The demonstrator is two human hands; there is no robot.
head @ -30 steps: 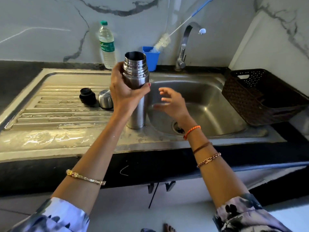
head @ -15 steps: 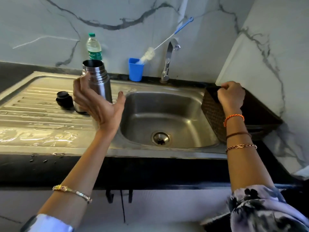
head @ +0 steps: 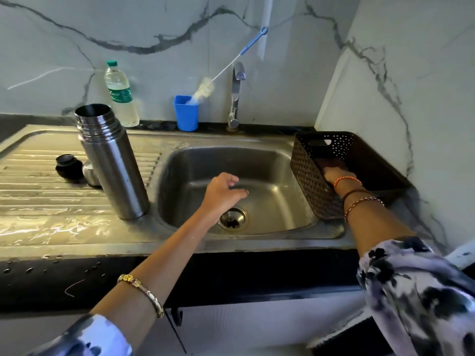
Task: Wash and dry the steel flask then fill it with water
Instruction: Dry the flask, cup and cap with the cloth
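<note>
The steel flask (head: 111, 160) stands upright and uncapped on the wet draining board (head: 38, 201), just left of the sink basin (head: 270, 181). Behind it lie its black stopper (head: 67, 166) and steel cup lid (head: 90, 173). My left hand (head: 223, 191) hovers over the basin with loosely curled fingers, holding nothing, well right of the flask. My right hand (head: 338, 176) reaches down inside the dark brown basket (head: 313, 186); its fingers are hidden behind the basket wall. A plastic water bottle (head: 120, 95) stands against the back wall.
A blue cup (head: 185, 113) with a long bottle brush (head: 205, 88) stands behind the sink, beside the tap (head: 236, 98). The basket sits on the black counter at the right, against the marble wall. Water lies on the draining board's front.
My left hand set the flask down on the draining board, let go and moved right over the basin. My right hand went from the basket's rim down into the basket.
</note>
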